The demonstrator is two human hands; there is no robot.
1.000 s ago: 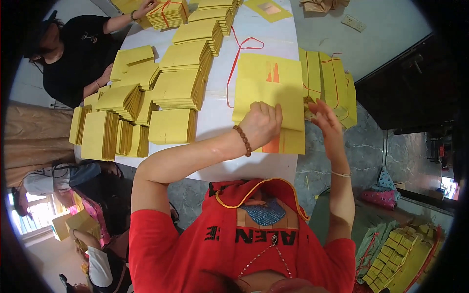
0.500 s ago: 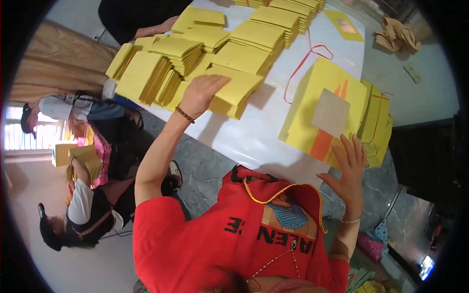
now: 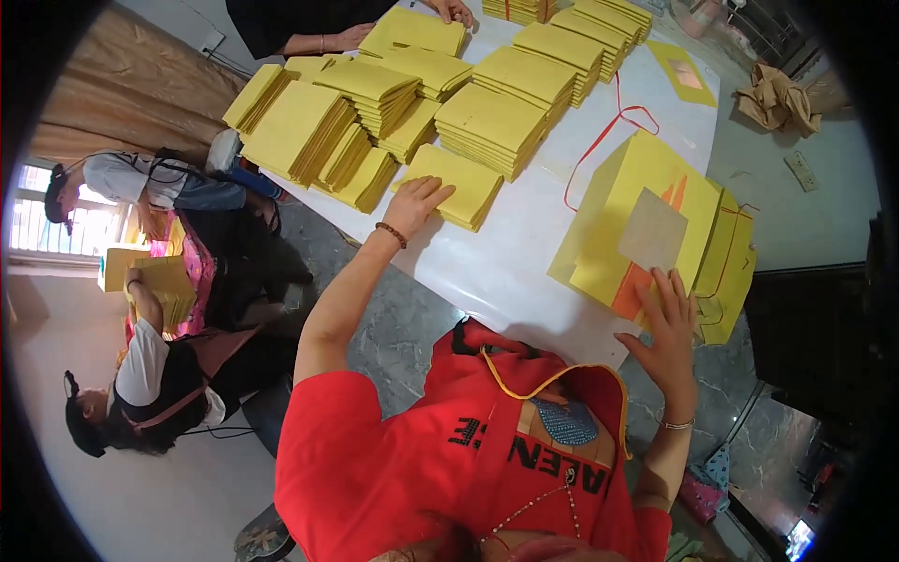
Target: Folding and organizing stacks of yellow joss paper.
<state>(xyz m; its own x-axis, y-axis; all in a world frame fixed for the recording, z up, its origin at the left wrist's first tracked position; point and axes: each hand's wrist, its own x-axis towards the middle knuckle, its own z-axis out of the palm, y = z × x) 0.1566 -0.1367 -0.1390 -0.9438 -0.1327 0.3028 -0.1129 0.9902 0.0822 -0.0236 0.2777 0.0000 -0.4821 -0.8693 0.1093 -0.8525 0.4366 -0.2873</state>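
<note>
My left hand (image 3: 412, 208) grips the near left corner of a small stack of folded yellow paper (image 3: 461, 187), fingers over its top and the thumb hidden. The stack lies on the white table (image 3: 506, 272), just in front of a taller yellow stack (image 3: 492, 117). My right hand (image 3: 667, 328) is open, fingers spread, its fingertips resting on the near edge of a large yellow paper block (image 3: 599, 220). On that block's top are a grey square and orange print. Beside it lies a yellow bundle (image 3: 726, 262) tied with red string.
Several yellow stacks (image 3: 300, 131) stand at the far left. A red string (image 3: 592, 145) lies across the table. Across it, another person's hand (image 3: 354, 37) rests by the stacks. Two people work at the left, one holding yellow paper (image 3: 169, 290). Crumpled brown paper (image 3: 777, 98) sits far right.
My left hand has lowered the small yellow stack onto the table, apart from its neighbours. My right hand stays at the large block. Across the table, the other person's second hand has come into view.
</note>
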